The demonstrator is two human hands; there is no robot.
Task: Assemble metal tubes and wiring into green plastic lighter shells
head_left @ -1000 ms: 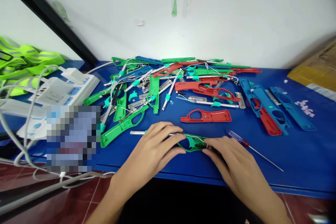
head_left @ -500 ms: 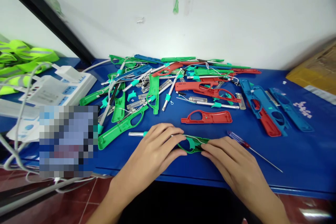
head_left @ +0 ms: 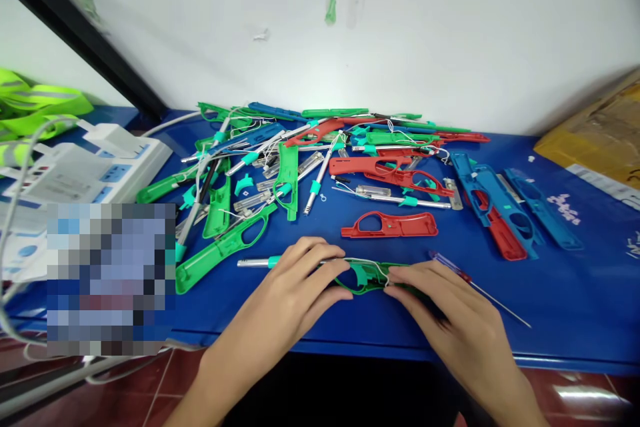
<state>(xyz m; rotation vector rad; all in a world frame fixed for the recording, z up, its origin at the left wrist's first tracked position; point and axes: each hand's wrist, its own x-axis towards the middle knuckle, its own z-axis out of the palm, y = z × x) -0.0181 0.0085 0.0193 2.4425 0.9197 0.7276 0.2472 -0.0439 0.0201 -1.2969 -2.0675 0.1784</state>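
In front of me lies a green half-casing of a long-nosed lighter [head_left: 371,287], open side up. A silver metal tube [head_left: 253,263] with a teal collar sticks out to its left. My left hand [head_left: 293,290] is closed around the nose end, fingers over the tube and thumb below. A teal trigger [head_left: 361,275] sits inside the finger loop. A thin white wire [head_left: 371,262] runs along the casing's top edge and bends down to my right hand [head_left: 447,300], whose thumb and fingertips pinch it at the handle. That hand covers most of the handle end.
A screwdriver [head_left: 481,290] lies right of my right hand. Beyond my hands are a red half-casing [head_left: 413,225] and a heap of lighter parts. Blue half-casings [head_left: 543,210] lie to the right. A power strip [head_left: 145,163] with cables stands left, and a cardboard box [head_left: 595,137] far right.
The white wire now loops down to my right fingertips, which have shifted slightly along the casing. My left hand keeps its hold. The whole view has moved a little.
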